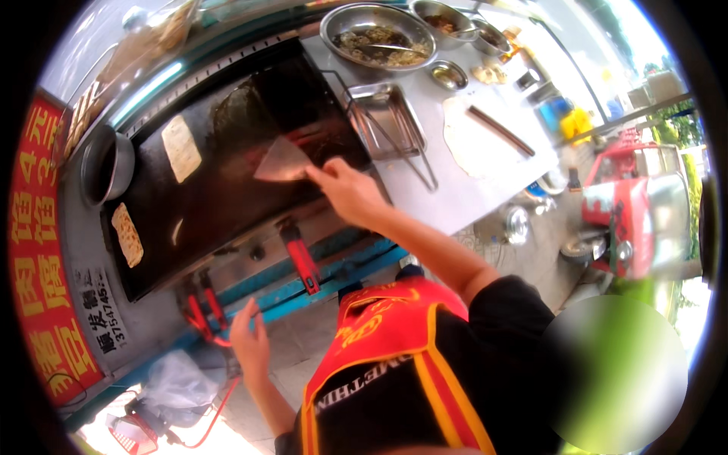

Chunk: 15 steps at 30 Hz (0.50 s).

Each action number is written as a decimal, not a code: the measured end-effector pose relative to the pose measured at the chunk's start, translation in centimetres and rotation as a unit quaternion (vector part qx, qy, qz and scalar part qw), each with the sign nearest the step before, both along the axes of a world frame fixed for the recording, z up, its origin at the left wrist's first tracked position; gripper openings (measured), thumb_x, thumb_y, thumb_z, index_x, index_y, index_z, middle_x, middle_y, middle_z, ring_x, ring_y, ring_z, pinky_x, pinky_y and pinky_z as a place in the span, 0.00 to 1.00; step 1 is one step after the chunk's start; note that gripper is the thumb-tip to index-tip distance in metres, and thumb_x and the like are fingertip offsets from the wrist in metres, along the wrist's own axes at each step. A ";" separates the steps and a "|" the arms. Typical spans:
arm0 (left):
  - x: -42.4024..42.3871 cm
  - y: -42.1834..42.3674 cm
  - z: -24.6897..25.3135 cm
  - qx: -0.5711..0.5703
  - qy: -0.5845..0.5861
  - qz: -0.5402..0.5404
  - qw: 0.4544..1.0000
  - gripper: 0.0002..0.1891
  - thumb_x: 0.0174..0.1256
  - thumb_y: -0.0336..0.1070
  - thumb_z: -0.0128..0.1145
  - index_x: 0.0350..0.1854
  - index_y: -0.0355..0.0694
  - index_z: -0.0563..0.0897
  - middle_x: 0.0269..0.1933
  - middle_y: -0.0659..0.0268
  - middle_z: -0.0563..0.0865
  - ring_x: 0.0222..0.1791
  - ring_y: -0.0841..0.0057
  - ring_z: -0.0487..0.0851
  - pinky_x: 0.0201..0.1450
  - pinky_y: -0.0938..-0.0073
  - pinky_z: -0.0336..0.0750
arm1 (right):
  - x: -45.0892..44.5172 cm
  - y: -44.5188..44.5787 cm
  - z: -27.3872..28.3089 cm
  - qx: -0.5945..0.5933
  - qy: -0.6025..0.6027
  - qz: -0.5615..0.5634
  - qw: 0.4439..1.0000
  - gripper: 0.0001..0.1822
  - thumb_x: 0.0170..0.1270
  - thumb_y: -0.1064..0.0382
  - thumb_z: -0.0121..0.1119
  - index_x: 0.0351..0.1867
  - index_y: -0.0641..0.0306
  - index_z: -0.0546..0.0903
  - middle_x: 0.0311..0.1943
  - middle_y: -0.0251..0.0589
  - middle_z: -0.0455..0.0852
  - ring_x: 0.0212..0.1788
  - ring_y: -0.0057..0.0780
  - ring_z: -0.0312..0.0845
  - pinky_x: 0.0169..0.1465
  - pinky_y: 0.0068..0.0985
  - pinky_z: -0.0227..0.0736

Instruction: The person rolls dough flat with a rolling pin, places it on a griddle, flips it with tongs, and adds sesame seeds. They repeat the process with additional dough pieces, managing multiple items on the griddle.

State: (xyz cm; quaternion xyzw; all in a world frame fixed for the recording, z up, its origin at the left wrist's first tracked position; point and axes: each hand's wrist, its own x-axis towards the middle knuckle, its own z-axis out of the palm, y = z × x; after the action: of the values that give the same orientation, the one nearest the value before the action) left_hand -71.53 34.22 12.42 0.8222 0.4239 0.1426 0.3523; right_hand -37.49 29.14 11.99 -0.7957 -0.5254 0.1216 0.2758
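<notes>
My right hand [350, 190] grips a wide-bladed scraper [282, 160] and holds it over the dark flat griddle [227, 199]. Whether the blade touches the surface I cannot tell. On the griddle lie a pale rectangular flatbread [182, 149] and a browned flatbread [127, 235] by its left end. A small pale strip [177, 232] sits near the front. My left hand [250, 340] hangs in front of the stand, fingers apart, holding nothing. Red-handled gas valves [301, 259] are on the stand's front, between my hands.
A metal bowl [116, 165] rests at the griddle's left rear. On the right worktop are a steel tray [387, 114] crossed by a long wire tool [401, 148], a dough sheet [463, 145], a rolling pin [500, 131] and a large filling bowl [378, 60]. A red three-wheeled vehicle [631, 210] stands beyond.
</notes>
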 end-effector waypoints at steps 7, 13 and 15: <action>9.6 -3.1 3.4 0.055 -0.027 -0.106 0.993 0.15 0.61 0.23 0.53 0.51 0.35 0.80 0.38 0.55 0.84 0.40 0.59 0.82 0.47 0.67 0.74 | 7.5 -32.4 -3.2 -0.013 -0.184 -0.152 0.971 0.27 0.49 0.77 0.54 0.53 0.52 0.80 0.46 0.39 0.78 0.48 0.40 0.71 0.53 0.35 0.68; 27.1 -9.7 6.4 0.119 -0.057 -0.275 0.952 0.15 0.62 0.23 0.54 0.52 0.37 0.81 0.39 0.59 0.86 0.44 0.60 0.82 0.59 0.62 0.70 | 14.6 -33.7 -10.4 -0.040 -0.133 -0.113 0.984 0.31 0.49 0.75 0.55 0.57 0.47 0.78 0.49 0.39 0.76 0.52 0.40 0.70 0.56 0.35 0.66; 33.0 -12.8 7.0 0.117 -0.067 -0.305 0.943 0.15 0.62 0.24 0.54 0.51 0.38 0.81 0.40 0.59 0.86 0.46 0.59 0.81 0.62 0.59 0.67 | 17.9 -33.1 -12.6 -0.018 -0.102 -0.062 0.993 0.30 0.52 0.71 0.59 0.59 0.46 0.76 0.52 0.40 0.75 0.55 0.40 0.69 0.58 0.36 0.66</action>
State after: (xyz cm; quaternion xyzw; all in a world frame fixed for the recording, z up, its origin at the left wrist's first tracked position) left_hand -38.58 21.41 19.41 0.9361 0.1087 0.1316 0.3075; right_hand -19.58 -3.98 -0.61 -0.8398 -0.4980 0.0320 0.2138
